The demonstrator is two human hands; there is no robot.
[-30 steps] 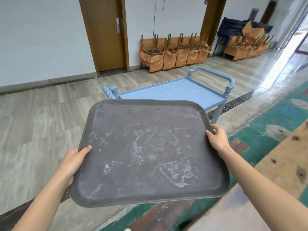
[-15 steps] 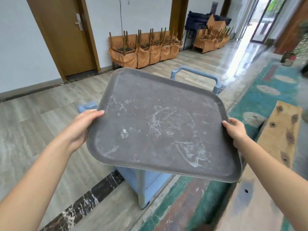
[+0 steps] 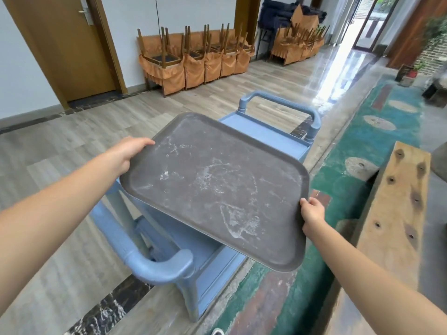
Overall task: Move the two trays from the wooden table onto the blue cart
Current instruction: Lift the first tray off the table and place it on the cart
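Observation:
A dark grey, scuffed tray [image 3: 212,187] hangs level over the top shelf of the blue cart [image 3: 273,134], covering most of it. My left hand [image 3: 128,153] grips the tray's far left corner. My right hand [image 3: 312,216] holds its right edge near the front corner. The cart has a rounded handle at each end, the near one [image 3: 154,264] low in the view. I cannot tell whether the tray touches the cart top. The second tray is not in view.
A wooden table edge with knots [image 3: 396,213] runs along the right. Stacked chairs with orange covers [image 3: 193,56] stand against the far wall beside a brown door [image 3: 60,44]. Green painted floor [image 3: 343,180] lies between cart and table.
I have come closer to the cart and the tray has moved forward and down over its top shelf. Both hands keep their hold on the tray.

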